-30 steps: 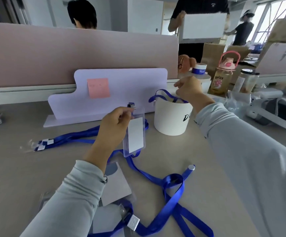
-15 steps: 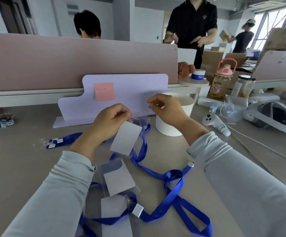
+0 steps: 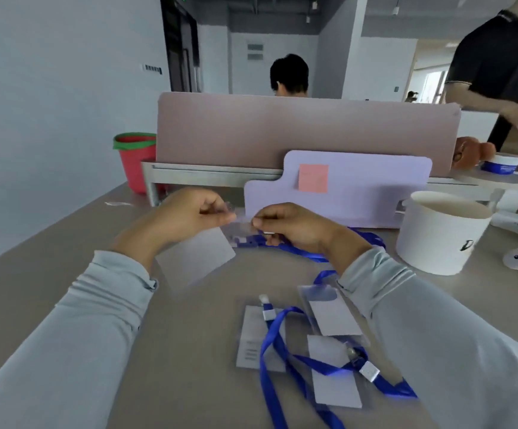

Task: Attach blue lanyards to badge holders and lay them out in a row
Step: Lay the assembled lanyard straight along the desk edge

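Half a second ago the hands were apart, the right one just clear of the tub; now they have met above the middle of the bench [image 3: 189,351], towards its far edge, and the view has swung left, so the tub sits by the right edge and a red bucket [image 3: 135,162] with a green rim shows beyond the far left corner. The left hand [image 3: 189,215] pinches the top strip of the badge holder [image 3: 195,257] between thumb and forefinger, the other fingers curled; the holder is a clear, glossy sleeve with a flat white card inside, and it hangs tilted, its lower corner off the bench. The right hand [image 3: 295,227] faces it, fingertips almost touching the left's, thumb and forefinger pinched at the same clear strip while the lower fingers curl over the end of the lanyard [image 3: 301,250], a flat woven blue ribbon that trails to the bench under the wrist; the clip itself is too blurred to make out. Near the near edge lie three finished holders [image 3: 333,315], clear sleeves with white rectangles, crossed by looping blue ribbon with small silver clasps. The white tub [image 3: 440,233] is a smooth, round paper pail, and behind the hands a matte lilac board [image 3: 360,193] with rounded corners carries a square pink sticky note [image 3: 313,178]
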A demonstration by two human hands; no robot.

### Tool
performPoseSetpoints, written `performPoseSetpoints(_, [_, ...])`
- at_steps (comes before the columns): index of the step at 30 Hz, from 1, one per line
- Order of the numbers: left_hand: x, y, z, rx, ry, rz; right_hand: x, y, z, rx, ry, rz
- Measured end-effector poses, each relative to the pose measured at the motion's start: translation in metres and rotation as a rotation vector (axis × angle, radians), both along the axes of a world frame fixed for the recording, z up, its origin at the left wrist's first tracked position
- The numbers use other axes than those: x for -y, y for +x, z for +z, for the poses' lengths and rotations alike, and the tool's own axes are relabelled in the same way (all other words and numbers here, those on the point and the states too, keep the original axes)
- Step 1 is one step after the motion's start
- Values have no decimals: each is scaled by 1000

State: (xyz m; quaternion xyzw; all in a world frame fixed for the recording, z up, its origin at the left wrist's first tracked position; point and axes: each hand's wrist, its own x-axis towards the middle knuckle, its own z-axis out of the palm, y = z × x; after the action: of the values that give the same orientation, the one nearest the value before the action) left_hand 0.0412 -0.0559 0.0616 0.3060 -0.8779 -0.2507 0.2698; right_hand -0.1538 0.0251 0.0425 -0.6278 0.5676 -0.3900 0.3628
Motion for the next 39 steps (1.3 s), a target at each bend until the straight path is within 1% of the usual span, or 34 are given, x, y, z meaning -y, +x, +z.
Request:
performPoseSetpoints(3, [12, 47, -10, 65, -46, 102, 24, 32, 3, -26, 16, 69])
performPoseSetpoints(6, [22, 95, -20, 159, -85, 227, 49, 67, 5, -179, -25, 92])
performPoseSetpoints(8, [26, 125, -27, 159, -67, 329, 64, 93, 8, -268, -58, 95])
performPoseSetpoints(10, [28, 153, -36, 145, -41, 458, 76, 118, 11, -306, -82, 112])
performPoseSetpoints(16, [21, 235, -72, 276, 53, 802, 113, 183, 5, -448, -118, 207])
performPoseSetpoints(20, [16, 278, -99, 356, 92, 960, 139, 226, -16, -506, -103, 294])
performPoseSetpoints(24, [16, 308, -117, 408, 147, 1033, 161, 262, -42, -548, -68, 411])
performPoseSetpoints(27, [16, 321, -124, 413, 147, 1087, 175, 279, -55, -613, -54, 450])
performPoseSetpoints(29, [16, 327, -129, 422, 121, 1118, 184, 288, -63, -653, -70, 432])
performPoseSetpoints(32, [15, 331, -137, 470, -3, 1129, 197, 297, -72, -686, -137, 360])
performPoseSetpoints(35, [17, 328, -138, 459, -27, 1112, 205, 302, -80, -699, -219, 303])
performPoseSetpoints(37, [22, 323, -134, 450, -82, 1079, 209, 302, -82, -741, -273, 274])
performPoseSetpoints(39, [27, 315, -130, 431, -147, 982, 214, 301, -84, -801, -312, 243])
